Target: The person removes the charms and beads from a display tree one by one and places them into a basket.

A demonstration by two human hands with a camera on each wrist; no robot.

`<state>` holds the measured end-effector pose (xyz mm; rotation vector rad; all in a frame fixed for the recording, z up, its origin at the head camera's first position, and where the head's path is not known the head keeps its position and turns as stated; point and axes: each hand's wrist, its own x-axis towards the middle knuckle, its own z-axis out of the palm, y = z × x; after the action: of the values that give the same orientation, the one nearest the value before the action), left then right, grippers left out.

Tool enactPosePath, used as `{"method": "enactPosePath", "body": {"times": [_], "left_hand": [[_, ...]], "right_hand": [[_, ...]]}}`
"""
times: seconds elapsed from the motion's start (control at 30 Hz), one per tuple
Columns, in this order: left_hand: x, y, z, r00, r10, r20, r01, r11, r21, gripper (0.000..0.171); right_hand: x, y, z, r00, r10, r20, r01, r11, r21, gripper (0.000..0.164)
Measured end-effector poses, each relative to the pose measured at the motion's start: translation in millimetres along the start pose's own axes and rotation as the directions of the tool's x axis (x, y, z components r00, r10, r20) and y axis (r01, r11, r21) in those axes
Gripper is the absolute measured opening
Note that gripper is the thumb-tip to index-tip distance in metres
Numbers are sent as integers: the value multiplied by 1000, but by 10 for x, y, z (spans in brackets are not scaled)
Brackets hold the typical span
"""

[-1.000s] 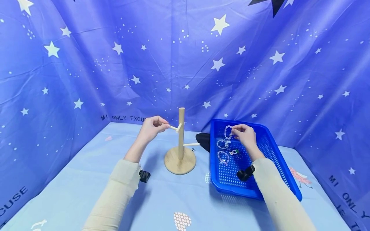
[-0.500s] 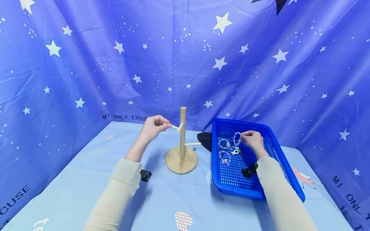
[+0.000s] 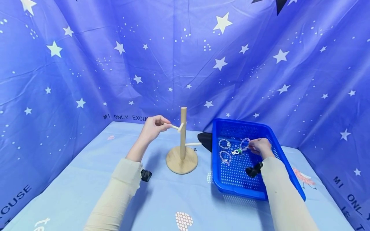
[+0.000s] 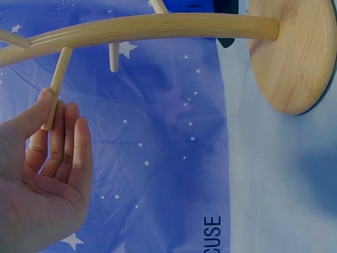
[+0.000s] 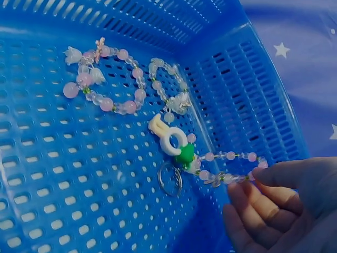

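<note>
My left hand (image 3: pixel 156 128) pinches a short peg (image 4: pixel 59 79) of the wooden stand (image 3: pixel 183 134) between thumb and fingers. The stand is upright on a round base (image 3: pixel 181 162), with several pegs along its post. Inside the blue basket (image 3: pixel 242 191), my right hand (image 3: pixel 261 147) pinches a pink-and-clear beaded bracelet (image 5: pixel 231 156) at its near end; its other end lies by the keychain. That keychain (image 5: pixel 174 141) has a white ring-shaped charm, a green piece and a metal ring. Two more beaded bracelets lie on the basket floor, a pink one (image 5: pixel 138 95) and a paler one (image 5: pixel 156 68).
A light blue cloth (image 3: pixel 162 199) with printed hearts covers the table. Behind it hangs a blue star-printed curtain (image 3: pixel 162 70). A black pointed shape (image 3: pixel 204 141) shows between stand and basket. Each wrist carries a small black camera.
My right hand has moved right and toward me inside the basket, lowering the bracelet and drawing it away from the other two. The left hand stays on the peg.
</note>
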<state>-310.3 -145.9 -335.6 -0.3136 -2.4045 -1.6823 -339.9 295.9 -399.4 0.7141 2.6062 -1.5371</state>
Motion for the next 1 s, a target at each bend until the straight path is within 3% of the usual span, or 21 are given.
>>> {"method": "enactPosePath", "body": {"times": [0.33, 0.6, 0.8, 1.0], "left_hand": [[27, -43, 27, 999, 25, -22, -22, 993, 115, 14], [39, -85, -22, 997, 71, -30, -65, 985, 160, 18], [54, -93, -103, 994, 107, -24, -101, 981, 164, 20], [66, -99, -191, 989, 138, -48, -127, 975, 180, 18]], "right_hand": [[-23, -3, -205, 986, -11, 169, 3, 999, 48, 47], [-150, -287, -459, 954, -151, 259, 112, 981, 162, 43], [-257, -428, -662, 941, -220, 258, 148, 951, 271, 33], [-368, -422, -834, 945, -246, 214, 157, 919, 361, 25]]}}
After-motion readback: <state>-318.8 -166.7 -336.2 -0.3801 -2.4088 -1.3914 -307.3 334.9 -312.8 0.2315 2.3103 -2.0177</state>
